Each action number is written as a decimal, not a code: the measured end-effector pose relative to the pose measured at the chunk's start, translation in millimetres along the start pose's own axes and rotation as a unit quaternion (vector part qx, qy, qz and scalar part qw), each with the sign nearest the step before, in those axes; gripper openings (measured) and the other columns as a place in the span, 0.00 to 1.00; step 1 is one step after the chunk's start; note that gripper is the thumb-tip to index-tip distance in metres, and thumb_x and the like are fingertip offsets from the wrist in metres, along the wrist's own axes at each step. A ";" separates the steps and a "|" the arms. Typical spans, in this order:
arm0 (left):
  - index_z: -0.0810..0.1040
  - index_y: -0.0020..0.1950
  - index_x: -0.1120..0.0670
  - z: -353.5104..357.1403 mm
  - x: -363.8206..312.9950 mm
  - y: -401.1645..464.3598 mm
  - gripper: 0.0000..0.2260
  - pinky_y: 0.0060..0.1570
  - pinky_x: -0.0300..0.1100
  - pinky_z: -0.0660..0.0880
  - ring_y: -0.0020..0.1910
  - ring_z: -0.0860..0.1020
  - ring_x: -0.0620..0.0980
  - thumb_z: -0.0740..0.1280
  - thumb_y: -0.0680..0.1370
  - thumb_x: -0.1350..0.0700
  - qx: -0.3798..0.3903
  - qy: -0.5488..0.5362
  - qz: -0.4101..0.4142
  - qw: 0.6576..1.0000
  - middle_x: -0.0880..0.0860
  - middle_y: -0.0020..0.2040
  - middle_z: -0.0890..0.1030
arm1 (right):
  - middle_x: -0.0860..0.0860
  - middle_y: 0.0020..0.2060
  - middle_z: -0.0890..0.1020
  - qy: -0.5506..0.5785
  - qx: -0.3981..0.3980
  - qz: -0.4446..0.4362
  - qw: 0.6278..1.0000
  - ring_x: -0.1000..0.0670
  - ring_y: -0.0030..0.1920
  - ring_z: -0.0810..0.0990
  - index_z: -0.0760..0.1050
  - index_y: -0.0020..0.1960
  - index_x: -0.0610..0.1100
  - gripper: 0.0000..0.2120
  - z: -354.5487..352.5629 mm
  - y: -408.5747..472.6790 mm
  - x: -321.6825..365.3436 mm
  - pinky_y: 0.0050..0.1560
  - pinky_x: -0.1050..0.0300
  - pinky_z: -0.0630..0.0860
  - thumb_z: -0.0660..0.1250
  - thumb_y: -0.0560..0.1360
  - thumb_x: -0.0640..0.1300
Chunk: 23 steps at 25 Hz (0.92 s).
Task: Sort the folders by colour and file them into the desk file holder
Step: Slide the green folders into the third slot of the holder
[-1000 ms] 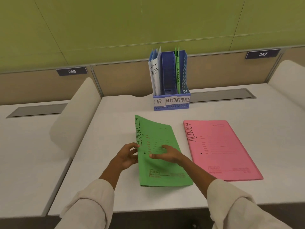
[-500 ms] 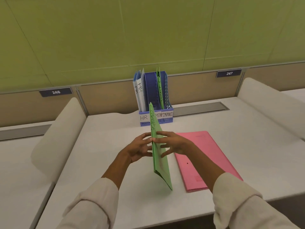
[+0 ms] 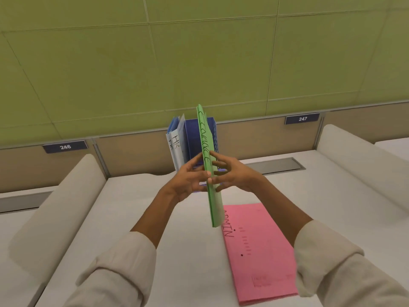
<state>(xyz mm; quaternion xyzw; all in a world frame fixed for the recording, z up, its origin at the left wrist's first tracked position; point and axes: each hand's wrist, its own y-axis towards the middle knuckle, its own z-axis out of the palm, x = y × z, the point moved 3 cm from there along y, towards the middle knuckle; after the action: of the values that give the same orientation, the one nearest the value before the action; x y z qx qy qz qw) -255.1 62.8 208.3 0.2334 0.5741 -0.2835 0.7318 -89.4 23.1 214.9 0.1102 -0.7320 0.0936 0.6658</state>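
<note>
A white counter (image 3: 137, 218) runs below a green panelled wall. Both forearms reach forward — the left hand (image 3: 188, 180) and right hand (image 3: 232, 176) press fingertips against the green FINANCE folder (image 3: 207, 151), gripping it upright, edge-on, before the blue file holder (image 3: 194, 138). The pink ADMIN folder (image 3: 261, 251) lies flat, near right.

**Green folder up on edge, pink one flat**

The green folder (image 3: 208, 165), lettered along its spine edge, stands nearly upright in mid-air before the blue desk file holder (image 3: 194, 140). The pink folder (image 3: 259, 251), marked ADMIN, lies flat on the desk, right of it.
</note>
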 end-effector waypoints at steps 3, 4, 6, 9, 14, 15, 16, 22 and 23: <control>0.68 0.74 0.50 13.8 -21.9 38.2 0.35 0.47 0.62 0.80 0.59 0.80 0.63 0.69 0.70 0.73 -0.031 0.025 0.038 0.998 0.62 0.64 0.78 | 0.53 0.76 0.64 -0.040 0.018 -0.043 0.998 0.45 0.71 0.69 0.56 0.78 0.60 0.52 -39.3 19.2 20.3 0.51 0.38 0.81 0.79 0.65 0.33; 0.69 0.73 0.52 17.4 -28.3 50.7 0.35 0.47 0.63 0.80 0.58 0.80 0.65 0.69 0.69 0.74 -0.050 0.042 0.051 0.997 0.63 0.64 0.78 | 0.53 0.76 0.64 -0.060 0.020 -0.058 0.996 0.45 0.73 0.67 0.55 0.78 0.59 0.53 -51.5 26.4 25.9 0.56 0.37 0.79 0.79 0.64 0.33; 0.73 0.70 0.53 23.1 -39.0 73.6 0.34 0.45 0.61 0.81 0.58 0.80 0.66 0.70 0.67 0.75 -0.085 0.079 0.078 0.990 0.64 0.62 0.79 | 0.60 0.73 0.67 -0.099 0.023 -0.088 0.991 0.48 0.74 0.66 0.53 0.79 0.57 0.55 -72.7 40.7 34.3 0.65 0.43 0.75 0.79 0.64 0.31; 0.75 0.67 0.53 28.1 -46.3 103.8 0.32 0.44 0.62 0.81 0.56 0.80 0.66 0.70 0.66 0.76 -0.143 0.111 0.105 0.978 0.62 0.59 0.82 | 0.61 0.72 0.66 -0.134 0.021 -0.110 0.985 0.49 0.75 0.64 0.51 0.79 0.57 0.57 -100.8 61.0 39.8 0.69 0.48 0.71 0.80 0.63 0.30; 0.74 0.63 0.53 18.3 -45.3 146.9 0.30 0.48 0.70 0.77 0.51 0.82 0.64 0.69 0.66 0.77 -0.199 0.150 0.129 0.960 0.62 0.57 0.82 | 0.57 0.76 0.59 -0.208 0.000 -0.141 0.968 0.55 0.73 0.63 0.48 0.79 0.57 0.59 -130.2 97.3 36.8 0.70 0.42 0.70 0.80 0.62 0.33; 0.73 0.62 0.52 15.0 -43.6 154.8 0.31 0.50 0.69 0.78 0.51 0.82 0.61 0.68 0.66 0.77 -0.205 0.153 0.130 0.958 0.61 0.56 0.82 | 0.57 0.76 0.59 -0.218 -0.007 -0.146 0.965 0.55 0.73 0.63 0.47 0.79 0.57 0.59 -133.8 105.2 35.0 0.68 0.41 0.72 0.80 0.62 0.32; 0.72 0.63 0.51 11.1 -41.3 163.3 0.31 0.51 0.66 0.79 0.52 0.82 0.59 0.68 0.66 0.78 -0.210 0.155 0.130 0.957 0.61 0.56 0.82 | 0.57 0.76 0.59 -0.229 -0.014 -0.152 0.961 0.54 0.74 0.62 0.47 0.79 0.59 0.59 -137.4 113.7 32.9 0.65 0.41 0.74 0.80 0.62 0.32; 0.66 0.74 0.52 -18.5 -19.6 211.9 0.36 0.58 0.50 0.80 0.60 0.81 0.49 0.67 0.70 0.76 -0.229 0.209 0.131 0.942 0.55 0.61 0.82 | 0.51 0.75 0.66 -0.296 -0.060 -0.181 0.936 0.49 0.72 0.68 0.47 0.76 0.68 0.60 -159.0 165.6 9.5 0.46 0.49 0.84 0.77 0.62 0.31; 0.67 0.74 0.52 -23.8 -14.9 218.8 0.35 0.58 0.49 0.79 0.60 0.81 0.48 0.67 0.70 0.75 -0.225 0.219 0.132 0.940 0.54 0.62 0.81 | 0.52 0.75 0.67 -0.291 -0.069 -0.178 0.938 0.51 0.71 0.69 0.48 0.76 0.67 0.59 -162.0 171.9 2.1 0.46 0.50 0.84 0.77 0.62 0.30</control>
<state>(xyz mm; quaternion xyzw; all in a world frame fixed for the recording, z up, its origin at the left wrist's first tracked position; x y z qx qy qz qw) -125.2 240.7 220.8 0.1929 0.7331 0.0108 0.6521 15.8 233.7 234.2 0.2145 -0.8670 -0.1132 0.4353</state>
